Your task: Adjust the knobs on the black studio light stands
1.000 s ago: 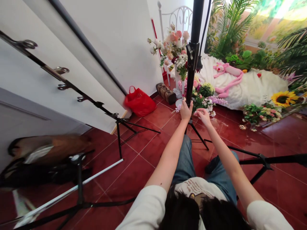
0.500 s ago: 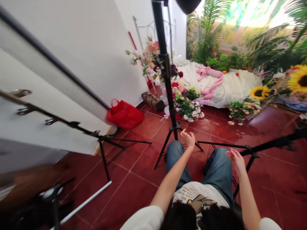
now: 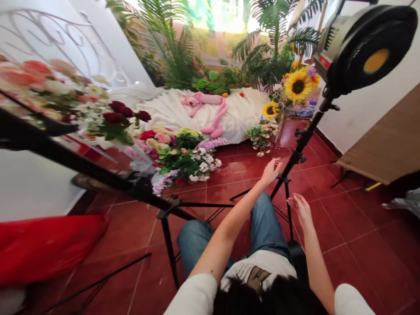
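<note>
My left hand (image 3: 271,171) is raised in front of me past my right knee, fingers loosely bent and apart, holding nothing. Just beyond it stands the black pole of a light stand (image 3: 306,135); whether they touch I cannot tell. Lower and to the right, my right hand (image 3: 301,208) is held up empty beside that stand's leg, its fingers slightly curled and spread. On top of the stand is a round studio lamp (image 3: 374,54).
Another black stand (image 3: 98,168) slants across the left. A pink plush toy (image 3: 213,105) lies on white cloth (image 3: 167,109). Artificial flowers (image 3: 187,157), sunflowers (image 3: 298,85) and a red bag (image 3: 49,247) surround the red-tiled floor (image 3: 354,223). A brown panel (image 3: 387,135) leans rightward.
My view has swung to the right, bringing the lamp and brown panel into sight. Both hands have moved across with it toward the right-hand stand and remain empty.
</note>
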`<action>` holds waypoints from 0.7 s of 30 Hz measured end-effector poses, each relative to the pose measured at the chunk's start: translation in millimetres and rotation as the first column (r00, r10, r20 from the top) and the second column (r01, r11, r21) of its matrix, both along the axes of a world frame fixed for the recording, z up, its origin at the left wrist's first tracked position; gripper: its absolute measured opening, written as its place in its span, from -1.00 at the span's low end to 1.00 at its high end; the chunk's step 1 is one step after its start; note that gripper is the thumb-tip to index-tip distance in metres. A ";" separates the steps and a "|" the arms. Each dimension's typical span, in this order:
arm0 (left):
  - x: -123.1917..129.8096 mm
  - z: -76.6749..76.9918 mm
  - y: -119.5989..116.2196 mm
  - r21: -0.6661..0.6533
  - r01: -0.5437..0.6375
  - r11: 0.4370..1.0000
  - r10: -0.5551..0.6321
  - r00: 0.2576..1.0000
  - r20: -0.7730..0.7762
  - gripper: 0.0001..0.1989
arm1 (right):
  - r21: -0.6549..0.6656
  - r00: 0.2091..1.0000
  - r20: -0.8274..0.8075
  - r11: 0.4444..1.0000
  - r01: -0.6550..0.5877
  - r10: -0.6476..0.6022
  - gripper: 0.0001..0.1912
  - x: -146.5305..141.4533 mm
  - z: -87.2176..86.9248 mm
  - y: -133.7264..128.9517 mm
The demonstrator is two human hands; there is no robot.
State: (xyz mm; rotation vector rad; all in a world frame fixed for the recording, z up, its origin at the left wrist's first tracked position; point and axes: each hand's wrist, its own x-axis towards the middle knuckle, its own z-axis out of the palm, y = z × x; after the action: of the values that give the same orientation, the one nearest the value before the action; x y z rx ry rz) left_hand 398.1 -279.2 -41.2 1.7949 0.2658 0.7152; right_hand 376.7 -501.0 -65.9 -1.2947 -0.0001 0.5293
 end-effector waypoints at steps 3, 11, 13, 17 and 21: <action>48.7 26.2 -18.3 -0.024 0.098 0.995 -0.096 0.994 0.058 -0.59 | 0.032 1.000 0.014 0.999 0.024 -0.024 -0.50 5.6 4.8 -13.2; 106.0 52.2 -38.1 -0.118 0.061 0.991 -0.068 0.996 -0.054 -0.48 | 0.079 1.000 0.022 0.997 -0.011 0.009 -0.61 14.4 17.7 -17.4; 107.4 49.4 -37.6 -0.129 0.062 0.990 -0.075 0.992 -0.097 -0.48 | 0.117 0.999 -0.023 0.993 -0.023 0.026 -0.63 24.1 23.5 -9.8; 108.8 42.2 -38.6 -0.128 0.021 0.992 -0.034 0.995 -0.095 -0.49 | 0.388 0.989 -0.141 0.922 0.017 0.041 -0.79 60.8 44.7 16.6; 110.0 38.6 -38.9 -0.127 0.007 0.992 -0.015 0.998 -0.060 -0.50 | 0.609 0.990 -0.017 0.786 -0.103 0.143 -0.90 99.5 68.7 48.3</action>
State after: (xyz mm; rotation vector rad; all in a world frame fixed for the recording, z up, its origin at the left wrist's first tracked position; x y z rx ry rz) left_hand 508.1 -318.1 -2.6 1.6978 0.3349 0.6228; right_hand 476.2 -452.7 2.8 -0.6426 -0.1932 0.6181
